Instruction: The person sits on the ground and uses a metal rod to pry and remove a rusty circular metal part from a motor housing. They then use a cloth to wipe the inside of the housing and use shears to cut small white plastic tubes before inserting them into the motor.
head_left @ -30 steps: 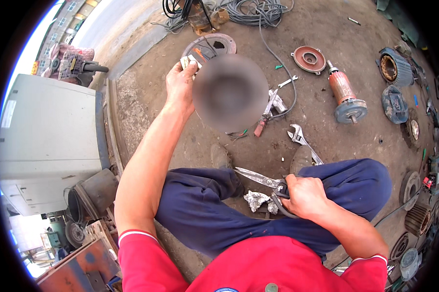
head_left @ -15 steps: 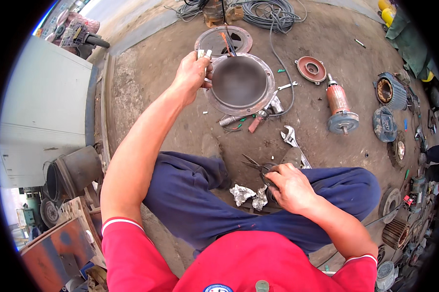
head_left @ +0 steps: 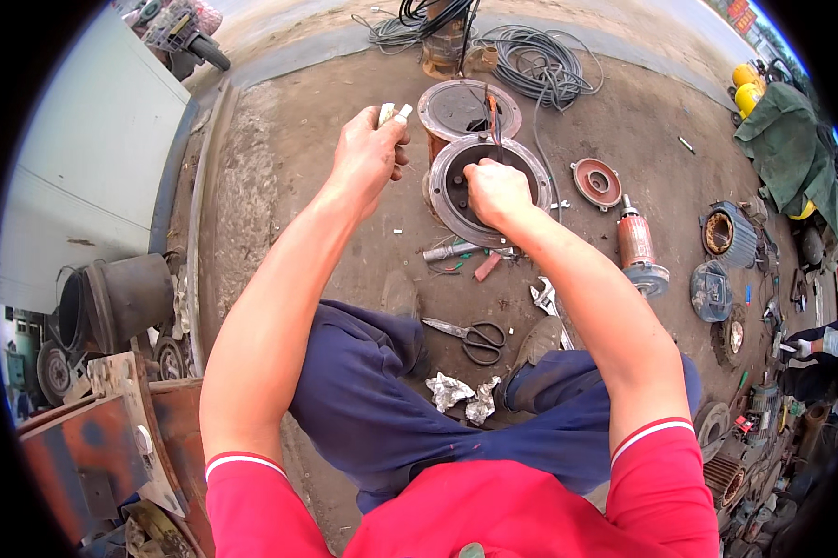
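My left hand (head_left: 370, 156) is raised left of a round flanged metal housing (head_left: 445, 206), its fingers closed on small white pieces (head_left: 386, 113) that stick up past the thumb. Over the dark opening of that housing is my right hand (head_left: 499, 193), fingers curled together; what they pinch, if anything, is hidden. Wires with an orange-red end (head_left: 493, 104) rise from the housing just behind this hand. Black-handled scissors (head_left: 482, 342) lie on the ground between my feet, and crumpled silvery foil (head_left: 450, 391) lies nearer to me.
An adjustable wrench (head_left: 546, 299) lies beside my right shoe. Further right are a red ring flange (head_left: 596, 182), a motor rotor (head_left: 634, 240) and a blue stator (head_left: 739, 232). Coiled cable (head_left: 541, 67) lies beyond. At the far right edge is another person's gloved hand (head_left: 803, 348).
My right hand has put the scissors on the ground and moved up and forward to the housing. My left hand keeps the white pieces. The view has shifted slightly.
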`<control>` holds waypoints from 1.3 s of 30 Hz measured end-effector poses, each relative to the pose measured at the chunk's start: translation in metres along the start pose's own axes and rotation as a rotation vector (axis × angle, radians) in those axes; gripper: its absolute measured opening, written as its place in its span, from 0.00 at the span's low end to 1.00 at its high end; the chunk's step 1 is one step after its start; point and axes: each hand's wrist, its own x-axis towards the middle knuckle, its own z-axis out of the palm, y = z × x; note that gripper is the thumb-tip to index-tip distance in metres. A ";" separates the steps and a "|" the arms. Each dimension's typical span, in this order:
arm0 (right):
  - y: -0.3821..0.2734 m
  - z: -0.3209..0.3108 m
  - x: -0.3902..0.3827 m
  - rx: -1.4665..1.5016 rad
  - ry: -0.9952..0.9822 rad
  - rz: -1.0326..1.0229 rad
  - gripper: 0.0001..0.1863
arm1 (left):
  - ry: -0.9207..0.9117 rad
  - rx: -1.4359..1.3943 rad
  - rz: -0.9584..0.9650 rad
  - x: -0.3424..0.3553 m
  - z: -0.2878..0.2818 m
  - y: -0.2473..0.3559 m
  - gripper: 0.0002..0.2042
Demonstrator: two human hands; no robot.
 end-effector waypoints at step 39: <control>-0.038 -0.082 -0.067 1.400 0.069 0.437 0.17 | -0.550 -0.329 -0.252 -0.037 0.029 -0.001 0.08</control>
